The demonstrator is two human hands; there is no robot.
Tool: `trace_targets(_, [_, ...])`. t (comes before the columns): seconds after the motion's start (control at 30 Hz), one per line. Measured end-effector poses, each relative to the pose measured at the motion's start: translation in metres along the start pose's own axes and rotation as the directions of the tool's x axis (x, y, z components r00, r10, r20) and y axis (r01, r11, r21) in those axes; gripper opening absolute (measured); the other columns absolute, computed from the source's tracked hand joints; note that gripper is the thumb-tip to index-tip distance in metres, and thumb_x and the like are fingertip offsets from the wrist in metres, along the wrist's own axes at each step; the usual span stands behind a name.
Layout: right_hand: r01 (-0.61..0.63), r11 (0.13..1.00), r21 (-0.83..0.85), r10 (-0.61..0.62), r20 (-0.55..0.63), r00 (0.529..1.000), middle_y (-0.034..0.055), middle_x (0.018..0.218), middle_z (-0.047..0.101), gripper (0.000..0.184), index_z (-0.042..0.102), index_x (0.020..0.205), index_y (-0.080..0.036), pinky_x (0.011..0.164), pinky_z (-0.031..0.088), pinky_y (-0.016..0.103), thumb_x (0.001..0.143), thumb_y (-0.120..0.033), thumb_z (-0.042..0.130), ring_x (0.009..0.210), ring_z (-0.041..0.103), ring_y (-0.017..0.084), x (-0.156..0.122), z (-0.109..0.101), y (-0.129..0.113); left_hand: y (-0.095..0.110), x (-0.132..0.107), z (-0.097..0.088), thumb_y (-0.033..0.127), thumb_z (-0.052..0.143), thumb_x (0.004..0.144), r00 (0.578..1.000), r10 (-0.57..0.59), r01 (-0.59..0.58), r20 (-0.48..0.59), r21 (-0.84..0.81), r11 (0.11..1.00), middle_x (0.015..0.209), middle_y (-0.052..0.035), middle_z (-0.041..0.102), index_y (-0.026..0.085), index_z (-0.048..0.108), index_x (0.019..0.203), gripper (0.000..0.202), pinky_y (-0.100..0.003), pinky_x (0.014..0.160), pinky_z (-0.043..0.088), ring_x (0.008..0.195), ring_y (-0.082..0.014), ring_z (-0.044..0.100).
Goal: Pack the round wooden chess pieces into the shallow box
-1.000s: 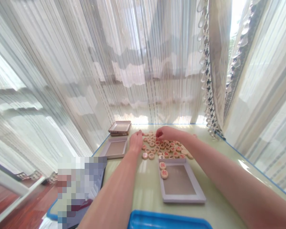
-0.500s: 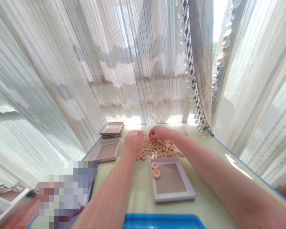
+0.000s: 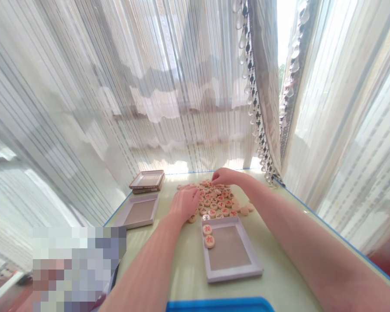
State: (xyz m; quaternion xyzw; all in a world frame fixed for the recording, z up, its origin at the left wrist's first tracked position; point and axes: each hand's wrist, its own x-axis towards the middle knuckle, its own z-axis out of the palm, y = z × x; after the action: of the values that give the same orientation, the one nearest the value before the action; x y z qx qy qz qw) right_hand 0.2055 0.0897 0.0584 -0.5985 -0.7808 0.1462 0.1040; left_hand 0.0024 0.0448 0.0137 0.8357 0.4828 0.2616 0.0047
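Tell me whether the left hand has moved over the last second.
Yes, to the right: the gap between the left hand and the pale tray on the left has widened since the earliest picture.

We were in a sunny room that looked like part of a home. We saw long, thin, stripy curtains (image 3: 169,108) with dangly beads (image 3: 242,41), and round game pieces (image 3: 213,199) on a pale green table (image 3: 188,268).
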Motion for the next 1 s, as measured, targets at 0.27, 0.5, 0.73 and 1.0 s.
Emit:
trace_targets(0.27, [-0.027,0.999,0.024,0.021,0.217,0.976,0.0020,0.080,0.070,0.026,0.073,0.086,-0.026,0.062,0.045,0.024,0.060,-0.030,0.070,0.073,0.060,0.016,-0.007,-0.015,0.006,0.003,0.001,0.005,0.043,0.030,0.088,0.974,-0.022,0.030,0.226,-0.035,0.999,0.129,0.0039,0.053,0.030,0.064,0.108,0.041,-0.039,0.109,0.023,0.132,-0.0227,0.030])
trace_targets(0.5, [-0.006,0.999,0.040,0.000,0.164,0.986,0.0006,0.080,0.071,0.024,0.074,0.086,-0.025,0.063,0.046,0.023,0.062,-0.027,0.069,0.075,0.062,0.016,-0.003,-0.009,0.002,0.002,0.001,0.004,0.040,0.031,0.089,0.985,0.021,-0.017,0.170,-0.022,1.000,0.114,0.0019,0.063,0.029,0.068,0.093,0.039,-0.033,0.104,0.031,0.124,-0.0204,0.041])
trace_targets(0.73, [0.073,0.994,-0.084,-0.082,-0.102,0.991,0.0087,0.133,0.048,0.044,0.058,0.120,-0.020,0.101,0.035,0.034,0.078,-0.032,0.056,0.121,0.044,0.026,0.008,0.013,0.003,0.002,0.001,0.006,0.042,0.033,0.088,0.990,0.032,-0.036,0.141,0.024,0.999,0.099,-0.0037,0.067,0.026,0.067,0.088,0.037,-0.030,0.086,0.043,0.096,-0.0194,0.058])
trace_targets(1.0, [0.148,0.987,-0.058,-0.149,-0.022,0.989,0.0057,0.118,0.062,0.041,0.061,0.117,-0.021,0.090,0.043,0.029,0.077,-0.026,0.055,0.104,0.057,0.022,0.007,0.029,-0.018,0.001,0.000,0.005,0.043,0.033,0.087,0.992,0.008,-0.015,0.129,0.054,0.998,0.088,-0.0062,0.066,0.023,0.066,0.080,0.040,-0.029,0.076,0.043,0.084,-0.0188,0.059])
